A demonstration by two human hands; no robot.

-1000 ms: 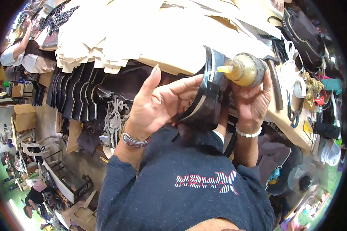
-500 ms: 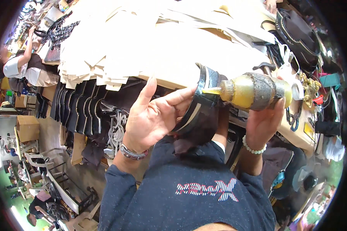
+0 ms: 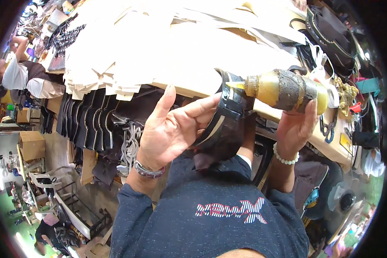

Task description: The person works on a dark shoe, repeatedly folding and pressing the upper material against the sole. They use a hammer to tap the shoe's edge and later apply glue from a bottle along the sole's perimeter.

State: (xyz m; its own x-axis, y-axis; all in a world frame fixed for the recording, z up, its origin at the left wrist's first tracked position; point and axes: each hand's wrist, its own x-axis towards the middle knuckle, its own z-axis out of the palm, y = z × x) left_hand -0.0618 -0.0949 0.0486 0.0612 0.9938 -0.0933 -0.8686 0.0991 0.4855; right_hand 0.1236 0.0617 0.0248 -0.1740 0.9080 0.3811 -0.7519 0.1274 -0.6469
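Note:
My left hand [image 3: 170,133] is palm up with its thumb stretched out. Its fingers reach behind a curved black leather-like piece [image 3: 228,105] with a pale stripe and hold it up; part of the fingers is hidden by the piece. In my right hand [image 3: 297,124] lies a yellowish squeeze bottle [image 3: 267,90] with a ribbed cap and a dark, crusted wrap. It is on its side, and its pointed nozzle [image 3: 235,84] meets the upper part of the black piece's band. Dark cloth-like material hangs from the piece over my lap.
Pale sheets [image 3: 112,51] cover the worktable ahead. Several black pieces with light edging [image 3: 88,122] hang below its left edge, beside pale cords [image 3: 132,144]. Dark-handled scissors [image 3: 329,129] and a black bag [image 3: 333,38] are at the right. Another person [image 3: 19,75] works at far left.
The bottle and my right hand have shifted a little upward, and the nozzle has moved farther up the band. My left hand has barely moved. The other person's arm has lowered.

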